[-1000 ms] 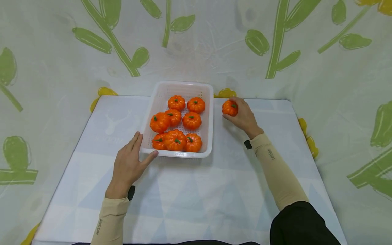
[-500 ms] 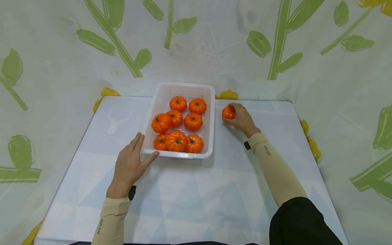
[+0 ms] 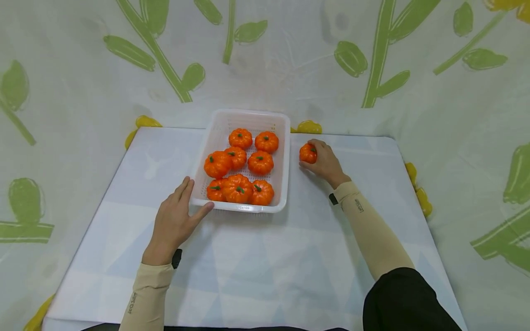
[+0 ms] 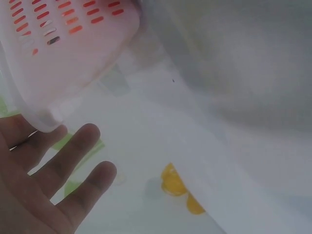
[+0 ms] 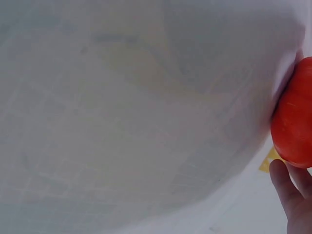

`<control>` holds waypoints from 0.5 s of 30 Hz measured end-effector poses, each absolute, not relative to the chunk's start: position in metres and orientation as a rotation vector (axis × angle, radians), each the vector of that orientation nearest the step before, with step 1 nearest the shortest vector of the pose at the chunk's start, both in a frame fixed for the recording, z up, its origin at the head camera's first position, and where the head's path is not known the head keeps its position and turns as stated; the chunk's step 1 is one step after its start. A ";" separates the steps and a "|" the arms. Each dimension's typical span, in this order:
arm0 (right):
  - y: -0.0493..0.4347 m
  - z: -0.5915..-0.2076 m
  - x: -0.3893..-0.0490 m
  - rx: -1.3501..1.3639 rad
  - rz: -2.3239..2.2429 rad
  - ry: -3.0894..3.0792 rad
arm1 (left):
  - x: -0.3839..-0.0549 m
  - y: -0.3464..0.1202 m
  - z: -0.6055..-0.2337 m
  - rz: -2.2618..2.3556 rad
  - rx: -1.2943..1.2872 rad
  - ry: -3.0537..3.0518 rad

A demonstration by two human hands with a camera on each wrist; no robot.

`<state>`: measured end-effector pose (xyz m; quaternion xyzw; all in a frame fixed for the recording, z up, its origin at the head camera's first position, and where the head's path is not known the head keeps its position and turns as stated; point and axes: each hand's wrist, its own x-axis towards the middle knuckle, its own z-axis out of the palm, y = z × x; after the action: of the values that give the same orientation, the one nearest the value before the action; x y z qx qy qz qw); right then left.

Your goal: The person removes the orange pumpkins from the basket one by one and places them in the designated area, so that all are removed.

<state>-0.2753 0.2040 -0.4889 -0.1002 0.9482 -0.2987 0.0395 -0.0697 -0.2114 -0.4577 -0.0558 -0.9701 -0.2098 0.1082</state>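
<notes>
A white plastic basket (image 3: 283, 184) holds several small orange pumpkins with green stems, such as one pumpkin (image 3: 260, 162) in the middle. At its near left corner is my left hand (image 3: 174, 222), fingers straight along the side and thumb at the front rim. The left wrist view shows those spread fingers (image 4: 83, 141) beside the basket's slotted wall (image 4: 73, 58). To the right of the basket, my right hand (image 3: 328, 162) grips another small pumpkin (image 3: 308, 153) between thumb and fingers. That pumpkin (image 5: 295, 117) appears at the right edge of the right wrist view, low over the cloth.
The table (image 3: 256, 276) has a pale blue and white patterned cover. Its back edge runs close behind the basket, against a hanging curtain (image 3: 290, 59) printed with green leaves. The curtain also surrounds the table's left and right sides.
My right hand has shifted slightly toward me and to the left with the pumpkin, covering more of its right side. The left hand stays at the basket corner.
</notes>
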 end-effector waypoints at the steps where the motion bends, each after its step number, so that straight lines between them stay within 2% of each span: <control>1: 0.204 -0.489 -0.275 -0.312 -0.914 2.909 | -0.070 -0.211 -0.457 -0.616 -0.162 -2.856; 15: 0.211 -0.479 -0.270 -0.359 -1.030 2.960 | -0.068 -0.208 -0.453 -0.614 -0.140 -2.868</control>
<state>-0.2703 0.2109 -0.4794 -0.1137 0.9383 -0.3265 -0.0062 -0.0683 -0.2083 -0.4530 -0.0474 -0.9716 -0.2080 0.1025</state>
